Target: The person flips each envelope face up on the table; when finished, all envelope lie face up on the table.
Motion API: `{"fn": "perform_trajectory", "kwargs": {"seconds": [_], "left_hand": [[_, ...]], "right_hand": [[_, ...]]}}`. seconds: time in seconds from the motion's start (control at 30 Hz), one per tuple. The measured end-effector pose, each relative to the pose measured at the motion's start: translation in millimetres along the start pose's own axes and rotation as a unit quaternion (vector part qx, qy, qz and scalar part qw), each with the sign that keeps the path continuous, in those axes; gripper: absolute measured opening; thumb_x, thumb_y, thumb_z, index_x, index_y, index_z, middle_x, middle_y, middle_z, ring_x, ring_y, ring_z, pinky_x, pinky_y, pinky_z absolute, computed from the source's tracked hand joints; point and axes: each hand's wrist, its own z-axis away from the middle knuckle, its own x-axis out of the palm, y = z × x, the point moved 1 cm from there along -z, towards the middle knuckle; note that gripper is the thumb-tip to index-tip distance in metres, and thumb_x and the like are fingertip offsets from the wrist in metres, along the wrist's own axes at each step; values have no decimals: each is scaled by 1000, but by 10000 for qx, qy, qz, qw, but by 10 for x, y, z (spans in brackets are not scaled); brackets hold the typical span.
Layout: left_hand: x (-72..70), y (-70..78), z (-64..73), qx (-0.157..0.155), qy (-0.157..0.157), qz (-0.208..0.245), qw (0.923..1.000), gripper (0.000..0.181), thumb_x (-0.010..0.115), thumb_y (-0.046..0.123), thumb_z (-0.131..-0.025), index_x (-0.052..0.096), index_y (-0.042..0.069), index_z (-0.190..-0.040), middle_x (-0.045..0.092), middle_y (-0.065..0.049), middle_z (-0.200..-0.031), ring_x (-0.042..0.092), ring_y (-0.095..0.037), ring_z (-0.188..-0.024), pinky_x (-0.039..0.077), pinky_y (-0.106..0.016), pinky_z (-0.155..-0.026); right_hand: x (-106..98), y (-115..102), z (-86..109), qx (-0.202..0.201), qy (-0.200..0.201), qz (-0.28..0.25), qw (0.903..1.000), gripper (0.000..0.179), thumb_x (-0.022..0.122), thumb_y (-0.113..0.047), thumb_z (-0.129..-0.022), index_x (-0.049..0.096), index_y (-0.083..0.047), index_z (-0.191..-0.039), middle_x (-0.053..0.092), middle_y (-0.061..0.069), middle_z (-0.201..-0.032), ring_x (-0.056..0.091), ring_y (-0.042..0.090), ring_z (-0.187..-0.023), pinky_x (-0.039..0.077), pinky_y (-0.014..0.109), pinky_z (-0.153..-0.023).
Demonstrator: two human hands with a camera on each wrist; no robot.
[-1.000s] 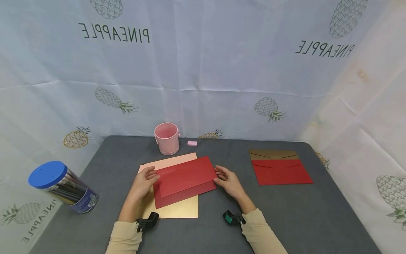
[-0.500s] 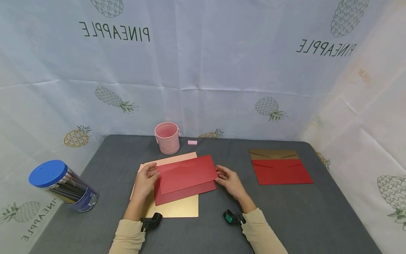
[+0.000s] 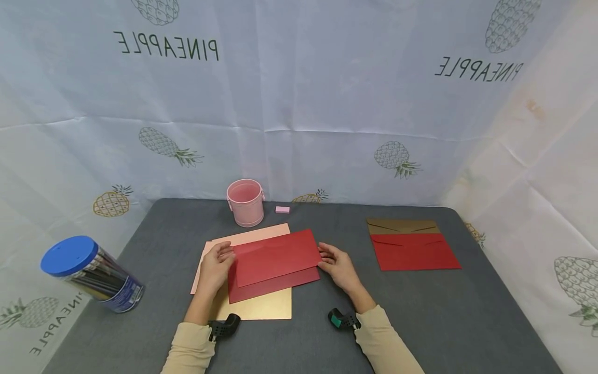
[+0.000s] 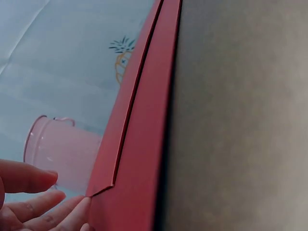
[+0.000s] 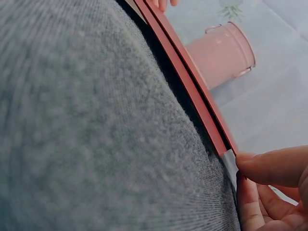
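A red envelope lies tilted over the paper stack in the head view, its brighter upper panel overlapping a darker red strip below. Seen edge-on, the envelope shows a narrow gap between its two layers. At its left end is my left hand, fingertips curled at the edge. My right hand pinches the right end between fingertips, plainest in the right wrist view. Beneath the envelope, a gold sheet and a pale pink sheet stick out.
At the back stand a pink bucket and a small pink block. Another red envelope overlaps a brown one on the right. A blue-lidded container of pencil-like sticks stands left. A printed curtain hangs behind the grey table.
The upper red panel has shifted slightly to the right, and the darker strip's lower edge sits a little higher. My left hand has moved slightly right; my right hand has barely moved.
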Motion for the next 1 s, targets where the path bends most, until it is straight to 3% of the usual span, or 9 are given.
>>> {"fn": "perform_trajectory", "kwargs": {"seconds": [0.37, 0.53, 0.73, 0.83, 1.0], "left_hand": [[8, 14, 14, 172, -114, 117, 9997, 42, 54, 4, -94, 46, -4, -134, 51, -25, -134, 52, -36, -123, 45, -44, -101], [27, 23, 6, 153, -30, 463, 9988, 41, 54, 2, -94, 47, -1, -134, 52, -22, -134, 53, -33, -123, 48, -33, -97], [26, 34, 5, 39, 225, 1229, 9922, 42, 53, -5, -92, 47, -3, -133, 52, -23, -134, 53, -33, -121, 47, -5, -74], [27, 26, 0, -114, 251, 1461, 9889, 43, 53, -3, -92, 46, -2, -135, 51, -21, -135, 54, -28, -119, 47, -5, -71], [26, 10, -14, -374, 153, 1634, 9857, 46, 54, 1, -93, 45, 3, -138, 52, -17, -135, 58, -10, -105, 51, -11, -70]], "right_hand": [[12, 23, 18, -395, 127, 365, 9985, 52, 63, 7, -84, 47, 10, -133, 54, 27, -127, 56, 38, -111, 52, 29, -89], [2, 21, 13, -294, 169, 63, 9994, 52, 63, 9, -84, 46, 9, -134, 51, 28, -131, 53, 39, -117, 50, 32, -93], [3, 31, -10, -21, 118, -343, 9993, 54, 62, 11, -84, 46, 6, -135, 51, 26, -133, 53, 37, -117, 51, 24, -91], [2, 17, -5, 102, -18, -574, 9983, 56, 62, 9, -84, 45, 4, -137, 51, 25, -134, 53, 34, -117, 51, 19, -88], [-9, 7, 8, 164, -372, -900, 9951, 58, 63, 3, -86, 42, 3, -140, 48, 25, -137, 53, 27, -119, 50, 16, -87]]}}
